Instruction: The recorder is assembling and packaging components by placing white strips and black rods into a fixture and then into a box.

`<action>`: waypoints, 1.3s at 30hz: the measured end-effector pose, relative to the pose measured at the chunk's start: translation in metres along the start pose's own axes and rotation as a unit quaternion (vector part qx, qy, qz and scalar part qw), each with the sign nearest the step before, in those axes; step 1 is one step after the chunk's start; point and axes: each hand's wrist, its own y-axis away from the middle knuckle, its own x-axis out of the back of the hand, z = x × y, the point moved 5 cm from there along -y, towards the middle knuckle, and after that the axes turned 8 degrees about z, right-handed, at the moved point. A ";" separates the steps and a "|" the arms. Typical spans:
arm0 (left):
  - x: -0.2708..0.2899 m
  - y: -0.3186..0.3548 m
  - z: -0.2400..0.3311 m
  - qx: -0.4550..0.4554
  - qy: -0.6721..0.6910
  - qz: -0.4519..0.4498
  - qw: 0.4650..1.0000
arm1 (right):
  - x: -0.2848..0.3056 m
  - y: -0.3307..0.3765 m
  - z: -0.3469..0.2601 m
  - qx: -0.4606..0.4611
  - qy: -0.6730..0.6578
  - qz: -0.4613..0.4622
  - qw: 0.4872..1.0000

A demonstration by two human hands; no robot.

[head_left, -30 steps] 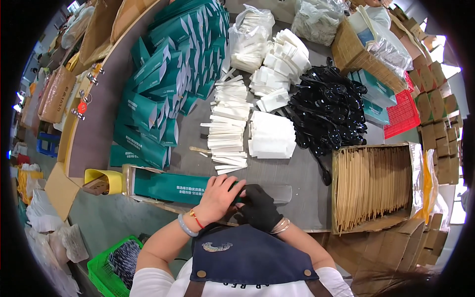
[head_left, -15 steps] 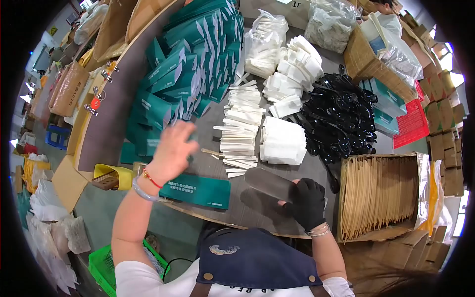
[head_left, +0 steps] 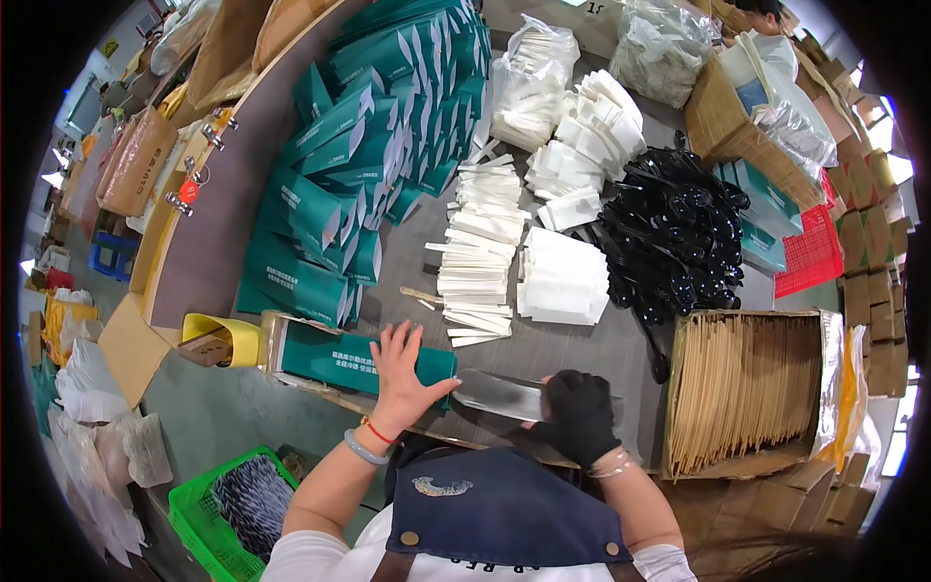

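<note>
Left hand flat on green sleeve at table's near edge — gloved right hand grips clear bag; best slide straight.

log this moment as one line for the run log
left hand flat on green paper sleeve | right hand black-gloved, on clear plastic pouch | grey table

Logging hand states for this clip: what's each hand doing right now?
Left hand: open, flat on the green sleeve.
Right hand, black-gloved: shut on the clear wrapper.
</note>
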 end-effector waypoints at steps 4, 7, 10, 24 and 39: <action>0.002 -0.002 0.003 -0.005 -0.009 -0.015 1.000 | -0.052 -0.021 -0.031 0.047 -0.076 0.066 0.994; 0.002 -0.003 0.001 -0.001 0.004 -0.047 0.999 | -0.061 -0.031 -0.040 0.045 -0.097 0.063 0.992; -0.001 0.000 0.003 -0.014 0.013 -0.027 0.999 | -0.044 -0.024 -0.031 0.033 -0.071 0.045 0.996; 0.003 -0.001 0.001 -0.008 0.026 -0.019 0.999 | 0.009 0.011 0.004 0.005 0.016 0.075 0.997; -0.017 -0.064 0.042 -0.244 -0.013 0.046 0.969 | 0.006 0.010 0.048 -0.040 -0.061 0.275 0.959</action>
